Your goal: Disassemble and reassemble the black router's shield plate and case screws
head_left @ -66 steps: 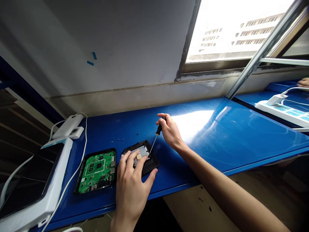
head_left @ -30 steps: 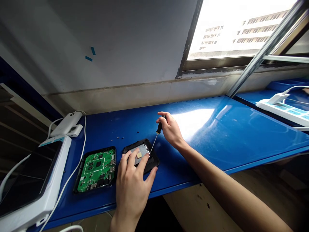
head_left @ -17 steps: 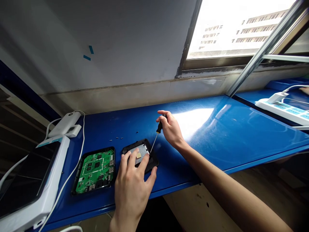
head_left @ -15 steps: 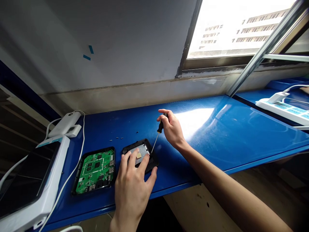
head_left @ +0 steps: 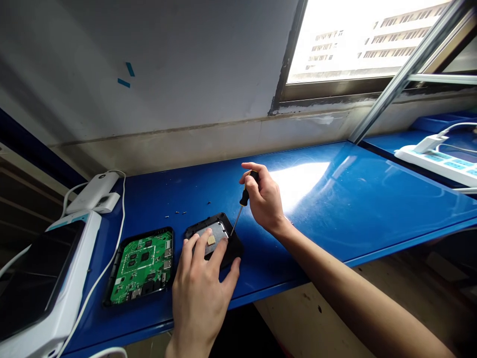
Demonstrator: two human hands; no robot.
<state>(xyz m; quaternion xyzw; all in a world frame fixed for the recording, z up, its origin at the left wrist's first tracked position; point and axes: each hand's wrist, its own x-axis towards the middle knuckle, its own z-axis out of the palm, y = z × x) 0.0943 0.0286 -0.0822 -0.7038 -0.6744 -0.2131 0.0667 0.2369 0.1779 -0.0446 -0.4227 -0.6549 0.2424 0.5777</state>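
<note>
My right hand [head_left: 265,196] is wrapped round the black handle of a screwdriver [head_left: 244,197]. Its thin shaft slants down to the left, and the tip meets the right part of a black plastic cover [head_left: 234,251]. Spread over that cover from the near side, my left hand [head_left: 201,283] presses its fingertips on a grey metal plate [head_left: 220,229] inside, with the thumb at the right edge. A small tan pad [head_left: 211,240] shows between the fingers. To the left lies a black case half holding a green circuit board [head_left: 143,266].
Several small screws [head_left: 177,212] lie behind the cover. At the left stand a white device with a dark screen [head_left: 37,278], a white adapter [head_left: 89,191] and a loose cable [head_left: 121,223]. A power strip [head_left: 439,161] is at the far right, beyond a metal post [head_left: 387,89].
The view has shifted slightly. The screwdriver stays at the right part of the cover, my right fingers have moved a little on its handle, and my left hand keeps its place.
</note>
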